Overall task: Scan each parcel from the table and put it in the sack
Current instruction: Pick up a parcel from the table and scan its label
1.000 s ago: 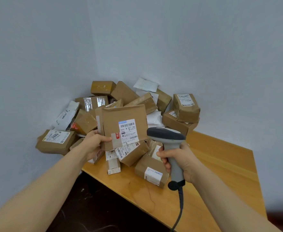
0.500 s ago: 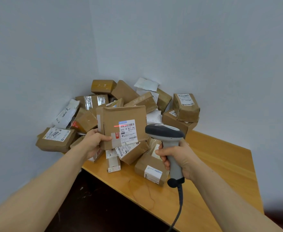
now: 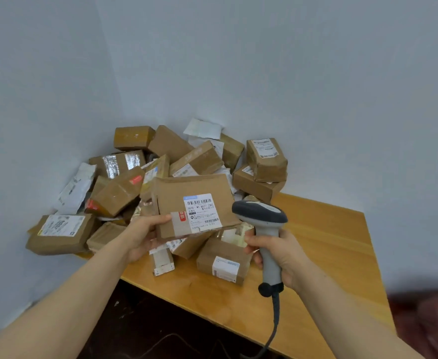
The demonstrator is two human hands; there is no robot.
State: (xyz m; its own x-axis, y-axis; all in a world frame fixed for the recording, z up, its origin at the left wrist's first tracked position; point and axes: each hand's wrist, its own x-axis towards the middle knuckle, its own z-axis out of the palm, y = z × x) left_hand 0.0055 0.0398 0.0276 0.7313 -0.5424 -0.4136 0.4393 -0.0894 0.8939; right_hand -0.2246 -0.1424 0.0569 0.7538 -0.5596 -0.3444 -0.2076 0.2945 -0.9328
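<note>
Left hand: I saw my left hand (image 3: 145, 237) clamped on the parcel's lower left corner, thumb on the front face and fingers behind it.
Parcel: the flat brown parcel (image 3: 186, 187) was held up off the bench, label side toward me and slightly tilted, in front of the pile.
Label: its white label (image 3: 202, 212) carried a barcode, with a red sticker (image 3: 182, 216) just at its 9 o'clock.
Right hand: my right hand (image 3: 282, 255) was wrapped round the scanner's grip.
Scanner: the grey scanner (image 3: 261, 221) stood upright at the parcel's 4 o'clock, its head by the lower right corner. I could not tell whether they touched.
Cable: a dark cable (image 3: 274, 320) ran from the grip toward 6 o'clock.
Pile: brown boxes and white mailers (image 3: 124, 187) lay heaped in the wall corner, from the parcel's 9 round to its 2 o'clock.
Bench: bare wood of the bench (image 3: 329, 242) showed at the pile's 4 o'clock.
</note>
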